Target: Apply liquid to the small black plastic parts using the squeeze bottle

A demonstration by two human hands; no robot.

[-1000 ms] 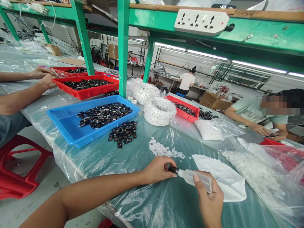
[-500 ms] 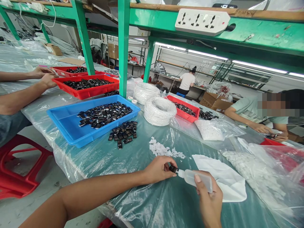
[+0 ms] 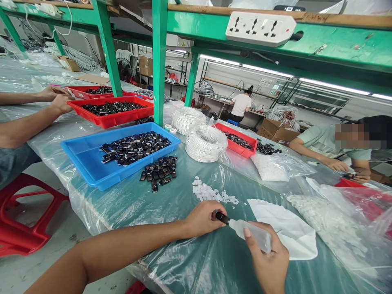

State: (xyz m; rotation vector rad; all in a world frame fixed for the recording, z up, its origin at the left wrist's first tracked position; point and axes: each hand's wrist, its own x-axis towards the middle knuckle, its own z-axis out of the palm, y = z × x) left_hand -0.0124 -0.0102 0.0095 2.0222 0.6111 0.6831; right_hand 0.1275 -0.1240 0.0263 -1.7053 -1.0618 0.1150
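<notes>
Between the thumb and fingers of my left hand (image 3: 204, 218) is a small black plastic piece (image 3: 222, 217), pinched near the table's front edge. My right hand (image 3: 269, 253) is closed around a translucent squeeze bottle (image 3: 252, 234), lying tilted with its nozzle pointing left. The nozzle tip meets the right end of the black piece; whether it goes inside is too small to tell. Just beyond my left hand lies a pile of small white plastic pieces (image 3: 211, 192). A white cloth or sheet (image 3: 284, 230) lies under and to the right of the bottle.
A blue tray (image 3: 82, 163) holds many black pieces, with a loose heap (image 3: 159, 171) beside it. Red trays (image 3: 110, 118), white cable coils (image 3: 206, 143) and a bag of white parts (image 3: 271, 167) stand farther back. A green post (image 3: 159, 61) rises there. Co-workers' hands are at left and right.
The bottle has shifted slightly left and tilted more with my right hand. My left hand has turned the black piece a little; it stays pinched.
</notes>
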